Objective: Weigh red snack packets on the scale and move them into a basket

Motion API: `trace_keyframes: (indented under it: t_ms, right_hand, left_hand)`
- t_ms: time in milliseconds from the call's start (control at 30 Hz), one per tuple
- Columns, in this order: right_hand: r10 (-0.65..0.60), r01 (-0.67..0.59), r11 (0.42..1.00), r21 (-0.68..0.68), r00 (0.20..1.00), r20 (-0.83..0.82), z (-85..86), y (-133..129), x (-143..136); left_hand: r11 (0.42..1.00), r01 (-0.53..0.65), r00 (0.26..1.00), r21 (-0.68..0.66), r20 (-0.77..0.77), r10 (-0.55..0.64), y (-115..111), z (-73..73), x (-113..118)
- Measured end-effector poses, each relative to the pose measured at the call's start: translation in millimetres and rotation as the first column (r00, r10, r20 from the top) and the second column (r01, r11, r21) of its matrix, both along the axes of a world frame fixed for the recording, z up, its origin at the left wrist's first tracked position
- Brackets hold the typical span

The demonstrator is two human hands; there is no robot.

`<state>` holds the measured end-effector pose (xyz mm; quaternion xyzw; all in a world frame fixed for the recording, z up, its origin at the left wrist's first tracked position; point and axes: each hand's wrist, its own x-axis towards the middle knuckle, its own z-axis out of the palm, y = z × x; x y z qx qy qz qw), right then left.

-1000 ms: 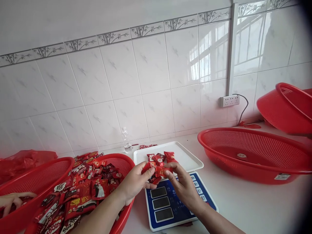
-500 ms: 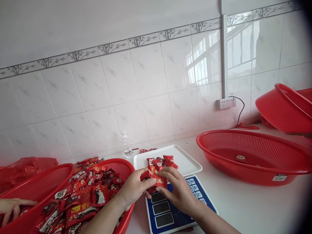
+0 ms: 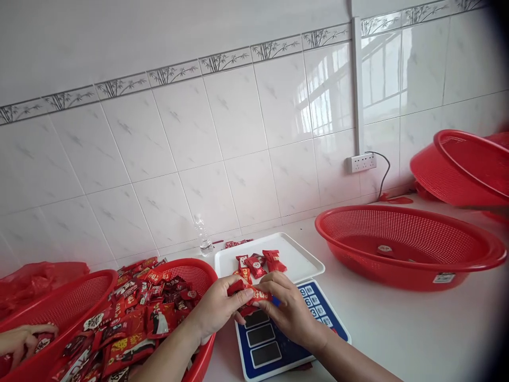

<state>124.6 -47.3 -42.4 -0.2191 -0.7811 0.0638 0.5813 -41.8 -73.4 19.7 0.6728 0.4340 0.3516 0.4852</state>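
My left hand (image 3: 218,305) is closed around small red-wrapped candies (image 3: 238,289), with the thumb across the front. Fingers of my right hand (image 3: 292,310) pinch the other end of a red wrapped candy (image 3: 260,293) with gold lettering. Both hands meet above the blue keypad panel of a weighing scale (image 3: 284,363), partly covering its displays. Just beyond them, several red candies (image 3: 255,267) lie on the scale's white tray (image 3: 304,261). By my left forearm is a red plastic basket (image 3: 210,331) heaped with red and dark wrapped packets (image 3: 131,323).
Another person's hand (image 3: 24,342) grips packets in a second red basket (image 3: 107,281) at left. A large red basket (image 3: 401,276) holding a few packets stands right, with more baskets (image 3: 433,178) behind. A clear bottle (image 3: 204,239) stands near the tiled wall.
The view has shifted slightly. My hands stay together, with the candy turned a little between the fingers. The other person's hand has closed on packets in the left basket.
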Motion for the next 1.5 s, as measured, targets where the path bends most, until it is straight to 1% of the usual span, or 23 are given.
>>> trace_keyframes:
  t_ms: [100,167,267,367,600,700,833,1000,1133,1300,1400,1500]
  right_hand:
    - [0.002,-0.001,0.999,-0.032,1.000,0.019,1.0,-0.4,0.0]
    - [0.003,-0.002,0.999,-0.039,0.999,0.046,1.1,-0.4,-0.2]
    - [0.002,0.001,0.999,-0.040,0.997,0.077,-0.2,-0.1,-1.4]
    - [0.004,-0.001,0.999,-0.049,0.997,0.073,-2.7,0.6,-3.2]
    - [0.013,-0.013,1.000,-0.004,0.999,0.046,-5.7,3.0,-3.6]
    - [0.000,0.000,1.000,0.006,0.999,0.045,-4.8,3.6,-3.1]
    - [-0.007,0.007,1.000,-0.009,0.999,0.035,-2.2,3.7,-2.0]
    - [-0.008,0.008,1.000,-0.017,1.000,-0.015,-1.2,2.9,0.4]
    - [0.021,-0.021,1.000,-0.011,1.000,-0.022,-2.1,2.0,0.5]
    - [0.012,-0.012,0.999,-0.034,1.000,-0.007,0.2,0.9,0.3]
    - [0.018,-0.017,0.998,-0.057,1.000,0.025,1.7,0.7,-0.7]
    - [0.029,-0.028,0.998,-0.051,0.999,0.020,0.5,1.4,-2.4]
  left_hand:
    - [1.000,0.014,1.000,0.016,-0.002,-0.014,0.6,0.5,-0.8]
    - [1.000,0.004,1.000,0.020,-0.013,-0.004,1.1,0.7,-0.8]
    - [1.000,-0.009,0.999,0.019,-0.052,0.010,1.6,0.5,0.0]
    - [1.000,-0.007,0.996,0.026,-0.088,0.009,2.0,-0.3,0.5]
    - [0.999,-0.010,0.989,0.052,-0.149,0.018,1.7,-1.3,-0.6]
    - [0.999,-0.014,0.991,0.043,-0.135,0.020,1.3,-0.7,-0.6]
    - [0.999,-0.009,0.998,0.046,-0.058,0.011,2.0,1.2,-0.6]
    - [0.998,-0.055,0.998,0.016,0.032,0.055,2.2,2.6,-0.6]
    - [0.997,-0.073,0.997,0.002,0.021,0.073,0.1,3.8,1.5]
    - [0.997,-0.079,0.997,0.021,0.001,0.079,-0.5,5.0,2.7]
    - [0.998,-0.048,0.999,0.027,-0.008,0.048,0.9,2.7,1.4]
    - [1.000,-0.012,1.000,0.022,-0.025,0.013,2.3,-0.1,0.2]
